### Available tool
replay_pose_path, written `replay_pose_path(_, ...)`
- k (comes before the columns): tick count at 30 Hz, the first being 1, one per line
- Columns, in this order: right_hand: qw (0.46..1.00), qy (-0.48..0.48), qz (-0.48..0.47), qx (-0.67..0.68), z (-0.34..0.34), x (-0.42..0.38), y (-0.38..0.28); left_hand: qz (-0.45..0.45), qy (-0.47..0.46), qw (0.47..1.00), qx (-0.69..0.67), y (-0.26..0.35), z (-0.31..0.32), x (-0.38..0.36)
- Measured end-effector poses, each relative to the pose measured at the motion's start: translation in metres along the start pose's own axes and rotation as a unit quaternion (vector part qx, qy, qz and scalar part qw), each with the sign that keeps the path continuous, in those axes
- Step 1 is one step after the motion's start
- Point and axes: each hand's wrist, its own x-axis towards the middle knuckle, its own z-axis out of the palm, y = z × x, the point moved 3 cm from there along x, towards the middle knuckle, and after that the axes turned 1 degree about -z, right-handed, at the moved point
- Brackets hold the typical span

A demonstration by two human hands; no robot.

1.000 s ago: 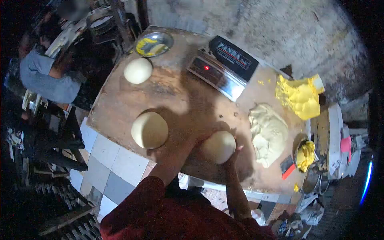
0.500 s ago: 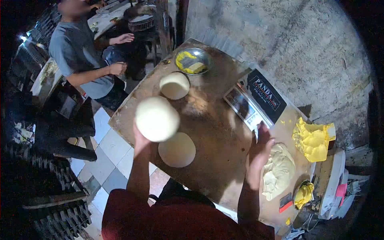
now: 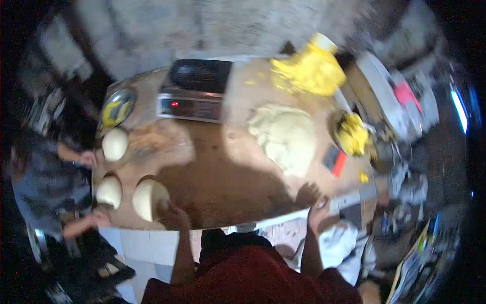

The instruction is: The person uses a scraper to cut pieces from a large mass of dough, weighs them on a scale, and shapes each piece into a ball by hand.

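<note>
At the table's front left, my left hand (image 3: 176, 215) is beside a round dough ball (image 3: 151, 199), fingers at its right side, blurred but loosely extended rather than wrapped round it. My right hand (image 3: 319, 213) is over the front edge, empty, fingers apart, with its shadow on the board. A large soft dough mass (image 3: 286, 137) lies beyond it. Two more dough balls, a nearer one (image 3: 109, 192) and a farther one (image 3: 115, 144), sit at the left end. Another person's hand (image 3: 100, 218) is close by the nearer ball.
Along the back stands a digital scale (image 3: 195, 91) with red digits. Yellow fat (image 3: 311, 71) is piled at the back right; more fills a bowl (image 3: 353, 133). A dark flat tool with a red edge (image 3: 335, 161) lies near it. A metal bowl (image 3: 119, 107) stands back left.
The view has turned right. The dough ball that my left hand held raised is now down at the table's left front. My right hand has moved from near the scale to the front edge.
</note>
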Motion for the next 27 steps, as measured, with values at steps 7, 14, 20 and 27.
replay_pose_path(7, 0.943, 0.002, 0.081, -0.323, 0.006, 0.177, 0.071, 0.187, -0.279, 0.882, -0.331, 0.101, 0.025, -0.106)
replay_pose_path(14, 0.936, -0.168, 0.236, -0.202, 0.106, 0.226, 0.137, 0.057, -0.504, 0.807, -0.303, 0.222, 0.133, -0.036)
replay_pose_path(20, 0.922, -0.087, 0.298, 0.230, 0.084, 0.202, 0.110, 0.432, -0.362, 0.815, -0.134, 0.336, 0.409, 0.009)
replay_pose_path(27, 0.935, -0.090, 0.251, 0.235, 0.020, 0.173, 0.062, 0.271, -0.809, 0.447, -0.267, 0.466, 0.320, -0.021)
